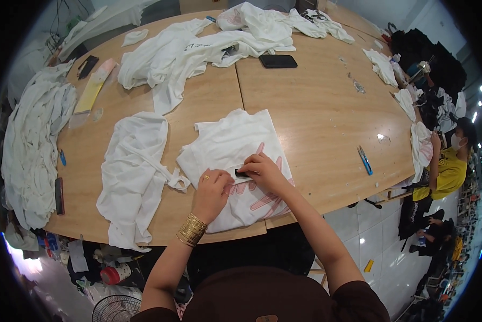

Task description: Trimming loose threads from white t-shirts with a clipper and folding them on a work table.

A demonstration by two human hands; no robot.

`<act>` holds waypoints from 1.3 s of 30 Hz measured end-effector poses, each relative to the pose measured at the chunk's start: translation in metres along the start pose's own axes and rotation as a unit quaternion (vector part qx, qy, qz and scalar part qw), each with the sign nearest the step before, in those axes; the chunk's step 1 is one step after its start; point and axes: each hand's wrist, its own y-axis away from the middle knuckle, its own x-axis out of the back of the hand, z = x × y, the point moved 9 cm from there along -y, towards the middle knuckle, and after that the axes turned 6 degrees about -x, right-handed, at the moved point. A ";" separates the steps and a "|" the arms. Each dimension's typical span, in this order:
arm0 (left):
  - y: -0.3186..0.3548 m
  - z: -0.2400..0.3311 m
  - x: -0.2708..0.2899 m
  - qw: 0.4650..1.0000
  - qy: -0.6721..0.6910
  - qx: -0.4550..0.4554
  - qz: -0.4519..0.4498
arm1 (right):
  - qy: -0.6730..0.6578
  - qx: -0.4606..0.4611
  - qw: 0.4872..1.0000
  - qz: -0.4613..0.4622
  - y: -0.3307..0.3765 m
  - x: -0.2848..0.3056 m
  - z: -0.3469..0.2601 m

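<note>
hands [213, 190], two; one black piece [240, 173]; one garment [235, 138]

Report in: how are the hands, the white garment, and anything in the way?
Right hand pinching small black piece; left hand beside it. Pink-printed white garment beneath both, on wooden table. Blue-handled snips off right, not in the way.

My right hand [260, 167] covered part of a black piece [240, 173] too small to identify. Some pink print [261, 203] lay hidden beneath it, and down past my left hand [213, 192] my view's edge cut off a fan [115, 309].
</note>
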 end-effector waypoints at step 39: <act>0.018 0.020 -0.033 0.982 -0.067 -0.049 -0.167 | 0.244 0.066 0.960 -0.121 0.056 0.003 -0.011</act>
